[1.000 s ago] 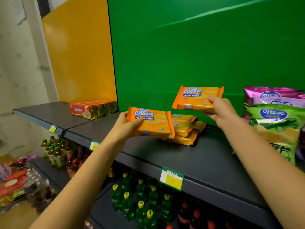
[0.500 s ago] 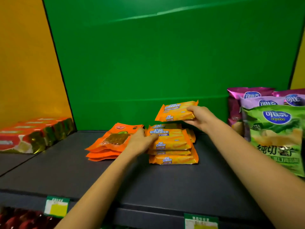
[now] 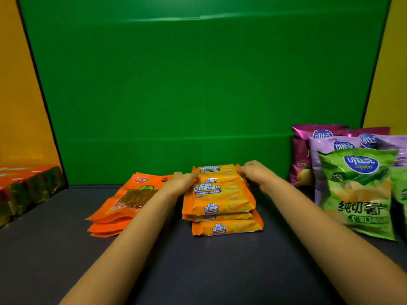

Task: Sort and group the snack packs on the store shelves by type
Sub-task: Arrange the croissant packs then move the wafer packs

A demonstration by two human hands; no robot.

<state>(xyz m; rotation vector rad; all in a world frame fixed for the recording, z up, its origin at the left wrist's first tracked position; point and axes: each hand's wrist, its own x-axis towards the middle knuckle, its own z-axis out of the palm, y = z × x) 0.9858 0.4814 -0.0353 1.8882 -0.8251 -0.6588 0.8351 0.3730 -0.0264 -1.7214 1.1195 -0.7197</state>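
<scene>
Orange Cal Cheese packs (image 3: 220, 199) sit stacked mid-shelf (image 3: 198, 271); we press left hand (image 3: 184, 180) and right hand (image 3: 253, 172), both closed on the top pack, squaring edges gently.

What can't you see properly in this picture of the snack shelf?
All in the head view:
- Lower Cal Cheese packs: covered by the packs above, only their front edges show.
- Rear packs in the stack: partly behind the left hand and right hand.
- Red packs: blurred and cut off by the left edge.
- Purple chip bags: hidden behind the green chip bag.
- Orange pouches: print too small to read.
</scene>
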